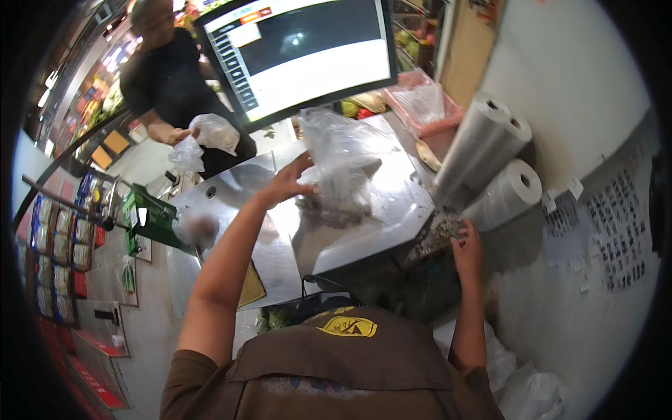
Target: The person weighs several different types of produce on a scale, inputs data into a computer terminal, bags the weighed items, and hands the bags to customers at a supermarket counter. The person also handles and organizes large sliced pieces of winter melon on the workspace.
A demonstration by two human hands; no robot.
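Note:
A clear plastic bag with dark, hard-to-identify contents stands on a metal weighing plate. My left hand is at the bag's left side, its thumb and fingers spread. Whether the fingertips touch the plastic is hard to tell. Over on the right, my right hand is beside the lower end of a roll of clear plastic bags, fingers apart and slightly bent. Nothing shows in its grasp. Two more bag rolls, a front one and one behind it, stand upright against the wall.
A large monitor rises behind the metal plate. Across the counter, a person holds filled plastic bags. A pink basket is at the back right, a green device at the left. Packaged goods hang farther left.

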